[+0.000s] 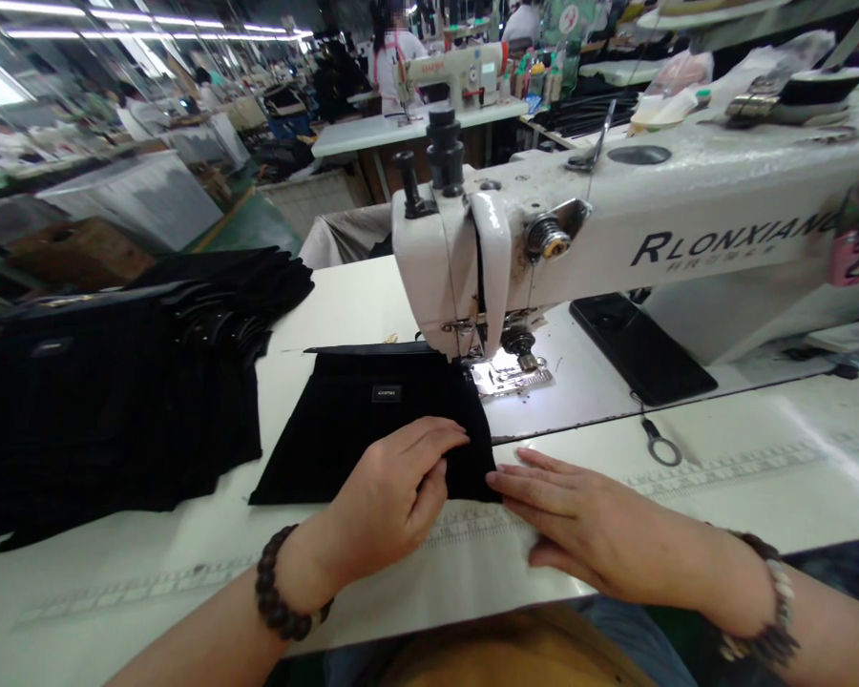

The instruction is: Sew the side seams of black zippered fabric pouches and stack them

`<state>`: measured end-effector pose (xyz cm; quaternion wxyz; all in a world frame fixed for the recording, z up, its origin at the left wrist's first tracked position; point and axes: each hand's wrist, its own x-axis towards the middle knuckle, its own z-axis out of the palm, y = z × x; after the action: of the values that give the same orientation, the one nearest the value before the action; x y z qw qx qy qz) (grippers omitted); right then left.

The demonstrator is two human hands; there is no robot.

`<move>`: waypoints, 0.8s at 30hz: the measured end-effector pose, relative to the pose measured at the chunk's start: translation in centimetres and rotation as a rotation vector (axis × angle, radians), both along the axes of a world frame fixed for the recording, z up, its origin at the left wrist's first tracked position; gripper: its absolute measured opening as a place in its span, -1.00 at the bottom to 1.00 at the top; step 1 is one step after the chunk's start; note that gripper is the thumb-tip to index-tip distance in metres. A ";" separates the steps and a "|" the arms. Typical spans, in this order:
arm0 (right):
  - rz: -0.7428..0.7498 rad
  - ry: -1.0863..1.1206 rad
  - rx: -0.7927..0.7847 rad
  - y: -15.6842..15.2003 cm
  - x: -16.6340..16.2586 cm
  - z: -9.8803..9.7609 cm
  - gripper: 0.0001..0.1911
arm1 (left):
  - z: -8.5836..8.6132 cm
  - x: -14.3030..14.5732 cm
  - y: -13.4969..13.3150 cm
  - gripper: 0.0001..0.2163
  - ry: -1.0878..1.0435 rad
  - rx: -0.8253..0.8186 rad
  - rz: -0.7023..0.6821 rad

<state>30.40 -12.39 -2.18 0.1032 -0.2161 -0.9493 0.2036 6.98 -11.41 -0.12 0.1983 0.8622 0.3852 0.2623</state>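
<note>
**A:** Where is the black fabric piece (372,420)?

**B:** In the middle of the tabletop (794,496), with its small label (387,392) facing up. Its far right corner reaches under the head of the sewing machine (616,229), just beside the lit needle plate (513,379). Its near edge lies close to the printed ruler (744,468) along the tabletop's near edge.

**A:** And the hands?

**B:** Both are open and clamped on nothing. The left hand (393,496) presses with bent fingers on the piece's near right corner. The right hand (579,525) lies palm-down on the bare tabletop, fingertips just touching that same corner. The 2 hands nearly meet.

**A:** How would you guide it well?

**B:** With light, even pressure, I'd say. The left hand flattens the cloth and the right steadies the edge so it runs straight toward the needle. Too much weight could drag or pucker it. Fingertips belong well short of the needle.

**A:** Anything nearby to mind?

**B:** The stack of black pieces (115,401) at the left edge lies just beside the piece's left corner, and I cannot tell whether they touch. A small ring-handled tool (659,444) and a black phone (640,348) lie to the right, apart from the cloth.
</note>
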 end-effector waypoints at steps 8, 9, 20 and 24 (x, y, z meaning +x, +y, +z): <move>-0.043 -0.011 0.003 -0.3 -0.2 -0.1 -0.73 | -1.9 0.3 -0.4 -0.79 0.170 0.267 -0.163; -0.060 -0.013 -0.005 -0.3 -0.2 0.0 -0.71 | -2.1 0.3 -0.5 -0.79 0.173 0.284 -0.185; -0.127 -0.057 -0.071 -0.4 -0.1 0.3 -0.68 | -3.3 0.5 -0.5 -0.84 0.158 0.315 -0.223; -0.124 -0.064 -0.090 -0.3 -0.1 0.2 -0.67 | -3.4 0.4 -0.4 -0.84 0.143 0.324 -0.235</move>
<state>30.26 -12.66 -1.94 0.0753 -0.2853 -0.9268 0.2323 7.37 -11.82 -3.55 0.0587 0.9383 0.2478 0.2341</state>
